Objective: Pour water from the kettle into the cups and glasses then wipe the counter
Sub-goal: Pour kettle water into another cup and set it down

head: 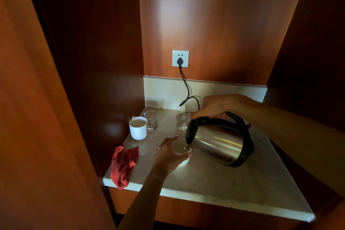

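My right hand grips the black handle of a steel kettle, tilted with its spout down over a white cup. My left hand wraps around that cup on the pale stone counter. Water runs from the spout into the cup. A second white cup stands at the back left with liquid in it. Beside it is a clear glass, and another clear glass stands just behind the kettle's spout. A red cloth lies crumpled at the counter's left front edge.
The counter sits in a wooden niche with dark panels close on both sides. A black cord runs from a wall socket down behind my right hand. The counter's front edge is close to me.
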`<action>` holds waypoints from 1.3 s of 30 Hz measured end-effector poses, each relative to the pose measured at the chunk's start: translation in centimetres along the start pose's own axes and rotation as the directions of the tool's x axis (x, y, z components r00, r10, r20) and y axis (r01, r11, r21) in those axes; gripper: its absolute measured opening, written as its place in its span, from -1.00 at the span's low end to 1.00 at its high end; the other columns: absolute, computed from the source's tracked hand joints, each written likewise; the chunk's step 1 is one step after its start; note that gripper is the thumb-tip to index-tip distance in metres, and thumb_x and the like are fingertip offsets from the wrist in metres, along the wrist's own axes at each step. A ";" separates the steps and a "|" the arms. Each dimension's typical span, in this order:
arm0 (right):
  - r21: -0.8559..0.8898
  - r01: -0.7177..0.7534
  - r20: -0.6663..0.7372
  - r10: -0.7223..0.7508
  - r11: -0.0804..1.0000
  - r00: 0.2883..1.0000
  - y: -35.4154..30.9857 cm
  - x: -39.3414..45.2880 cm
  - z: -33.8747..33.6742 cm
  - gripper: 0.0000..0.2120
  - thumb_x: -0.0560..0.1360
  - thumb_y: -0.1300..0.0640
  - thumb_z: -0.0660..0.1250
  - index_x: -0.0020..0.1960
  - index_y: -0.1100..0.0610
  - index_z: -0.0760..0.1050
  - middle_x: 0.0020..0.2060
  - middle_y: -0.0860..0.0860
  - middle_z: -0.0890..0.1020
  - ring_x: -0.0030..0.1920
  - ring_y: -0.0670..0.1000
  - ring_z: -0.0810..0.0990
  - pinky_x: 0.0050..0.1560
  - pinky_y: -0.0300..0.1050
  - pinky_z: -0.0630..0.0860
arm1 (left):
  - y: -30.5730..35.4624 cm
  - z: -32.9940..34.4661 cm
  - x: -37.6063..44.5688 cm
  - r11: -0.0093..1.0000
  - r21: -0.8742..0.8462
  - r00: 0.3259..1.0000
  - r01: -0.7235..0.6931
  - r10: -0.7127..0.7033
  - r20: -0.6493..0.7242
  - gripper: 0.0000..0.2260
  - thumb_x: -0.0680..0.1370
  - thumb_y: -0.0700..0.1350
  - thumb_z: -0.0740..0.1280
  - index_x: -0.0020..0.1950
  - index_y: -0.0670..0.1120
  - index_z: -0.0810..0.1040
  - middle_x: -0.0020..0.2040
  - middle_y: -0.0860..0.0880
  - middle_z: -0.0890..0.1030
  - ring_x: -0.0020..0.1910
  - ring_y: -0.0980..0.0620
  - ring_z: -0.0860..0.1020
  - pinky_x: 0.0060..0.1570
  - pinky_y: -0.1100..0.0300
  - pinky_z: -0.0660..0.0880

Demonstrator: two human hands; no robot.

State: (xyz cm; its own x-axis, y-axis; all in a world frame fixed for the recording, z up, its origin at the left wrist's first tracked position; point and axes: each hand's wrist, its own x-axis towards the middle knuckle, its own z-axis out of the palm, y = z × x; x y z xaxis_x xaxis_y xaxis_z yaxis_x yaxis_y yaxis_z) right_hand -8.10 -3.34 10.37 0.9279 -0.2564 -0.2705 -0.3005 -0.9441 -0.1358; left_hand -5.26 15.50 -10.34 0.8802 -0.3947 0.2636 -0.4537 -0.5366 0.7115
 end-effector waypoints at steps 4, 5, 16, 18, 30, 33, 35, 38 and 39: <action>-0.029 0.001 0.006 -0.001 1.000 1.000 -0.4 0.2 -0.1 -0.43 0.35 -0.44 0.34 -0.33 0.10 0.48 -0.65 -0.07 0.44 -0.64 0.00 0.36 -0.54 -0.30 0.36 | 0.0 0.0 0.0 1.000 0.005 1.000 0.000 0.000 -0.018 -0.20 0.11 0.48 0.44 0.29 0.20 0.48 0.13 0.20 0.57 0.06 0.15 0.59 0.09 0.11 0.56; -0.035 0.001 0.007 0.000 0.999 1.000 -0.5 0.3 -0.1 -0.43 0.36 -0.44 0.35 -0.32 0.10 0.47 -0.65 -0.07 0.43 -0.64 0.00 0.35 -0.53 -0.30 0.36 | 0.0 0.0 0.0 1.000 0.005 1.000 -0.001 0.001 -0.019 -0.19 0.11 0.48 0.44 0.29 0.19 0.48 0.13 0.19 0.57 0.07 0.14 0.59 0.10 0.10 0.56; -0.078 0.011 0.049 -0.007 0.997 0.999 -1.7 0.9 -0.4 -0.44 0.31 -0.43 0.35 -0.28 0.11 0.50 -0.52 0.01 0.48 -0.55 0.05 0.36 -0.43 -0.20 0.38 | -0.1 0.1 0.0 1.000 -0.001 0.999 -0.020 0.020 -0.027 -0.20 0.13 0.47 0.44 0.29 0.15 0.50 0.14 0.18 0.56 0.06 0.14 0.58 0.09 0.07 0.57; -0.055 0.029 0.055 -0.026 0.998 0.998 -1.5 0.8 -0.5 -0.45 0.30 -0.44 0.36 -0.28 0.08 0.51 -0.50 0.01 0.51 -0.57 0.03 0.38 -0.42 -0.20 0.40 | -0.2 0.2 0.0 1.000 0.000 0.999 -0.020 0.020 -0.027 -0.18 0.13 0.48 0.43 0.30 0.15 0.49 0.16 0.19 0.56 0.07 0.14 0.58 0.10 0.08 0.57; 0.085 0.082 0.085 -0.089 0.993 0.992 -1.1 1.3 -0.6 -0.46 0.20 -0.50 0.44 -0.24 -0.03 0.60 -0.41 -0.04 0.63 -0.48 0.01 0.52 -0.35 -0.16 0.48 | -0.7 0.5 0.1 1.000 -0.003 0.998 -0.029 0.029 -0.062 -0.19 0.10 0.51 0.43 0.27 0.19 0.47 0.10 0.22 0.57 0.01 0.21 0.58 0.03 0.20 0.56; -0.084 -0.008 0.092 0.015 0.996 0.996 -2.4 1.4 -0.5 -0.40 0.19 -0.49 0.37 -0.33 0.08 0.50 -0.54 0.00 0.47 -0.59 0.03 0.34 -0.46 -0.18 0.36 | -0.7 0.6 0.2 1.000 0.009 0.998 -0.022 0.022 -0.061 -0.18 0.10 0.49 0.44 0.28 0.18 0.47 0.10 0.22 0.56 0.03 0.18 0.58 0.07 0.16 0.56; -0.101 -0.020 0.092 0.029 0.995 0.995 -2.7 1.5 -0.6 -0.41 0.19 -0.48 0.36 -0.33 0.08 0.49 -0.53 0.01 0.46 -0.57 0.04 0.33 -0.44 -0.17 0.36 | -0.7 0.6 0.2 0.999 0.019 0.997 -0.025 0.027 -0.068 -0.18 0.10 0.49 0.44 0.28 0.17 0.48 0.10 0.22 0.57 0.02 0.19 0.59 0.05 0.18 0.56; -0.116 -0.022 0.107 0.034 0.993 0.994 -2.7 1.4 -0.8 -0.43 0.21 -0.46 0.36 -0.34 0.09 0.48 -0.57 -0.01 0.45 -0.61 0.03 0.33 -0.47 -0.23 0.35 | -0.7 0.6 0.2 0.999 0.017 0.997 -0.027 0.028 -0.068 -0.19 0.10 0.48 0.45 0.27 0.16 0.49 0.09 0.21 0.57 0.01 0.20 0.59 0.04 0.17 0.57; -0.119 -0.019 0.109 0.032 0.993 0.994 -2.7 1.4 -0.8 -0.43 0.22 -0.45 0.36 -0.34 0.09 0.47 -0.59 -0.02 0.45 -0.63 0.02 0.33 -0.48 -0.24 0.35 | -0.7 0.6 0.2 1.000 0.012 0.997 -0.027 0.027 -0.066 -0.20 0.10 0.48 0.45 0.27 0.16 0.50 0.09 0.21 0.58 0.00 0.20 0.59 0.04 0.18 0.57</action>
State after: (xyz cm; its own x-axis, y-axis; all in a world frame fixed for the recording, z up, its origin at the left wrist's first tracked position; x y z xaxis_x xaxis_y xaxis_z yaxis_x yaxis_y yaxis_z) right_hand -5.82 -1.32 11.12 0.8883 -0.2624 -0.3768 -0.2894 -0.9571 -0.0158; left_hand -4.84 15.36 -11.14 0.8747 -0.3592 0.3254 -0.4787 -0.5350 0.6962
